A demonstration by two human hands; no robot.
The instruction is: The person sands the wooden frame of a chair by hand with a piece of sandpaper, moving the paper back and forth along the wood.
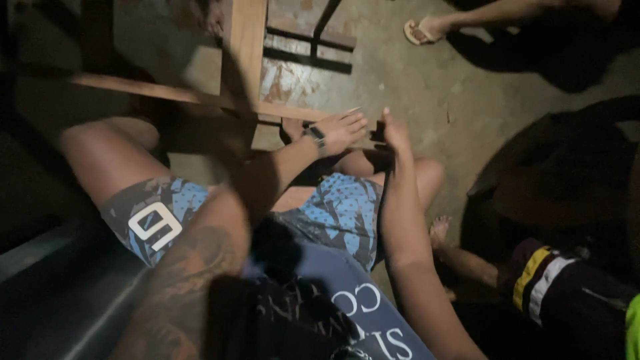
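Head view, dim light: the person sits with knees apart in blue patterned shorts, both arms stretched forward to a wooden frame that stands on the concrete floor just beyond the knees. The frame shows an upright post and a thin slat running out to the left of it. The left hand, a watch at its wrist, lies flat with fingers spread on the lower end of the slat where it passes the post; its grip is open, pressing rather than clasping. The right hand stands edge-up just beside the left, fingers together and raised; whether it holds anything cannot be told, as the far side is in shadow. Judged from its look, the frame is rigid, dry timber, moderately heavy, not fragile, with rough faces that should not slip; the slat is slender and may flex or split if loaded at mid-span. The sound place to take hold would be the post or the joint. Another person's sandalled foot rests at the top edge, well apart.
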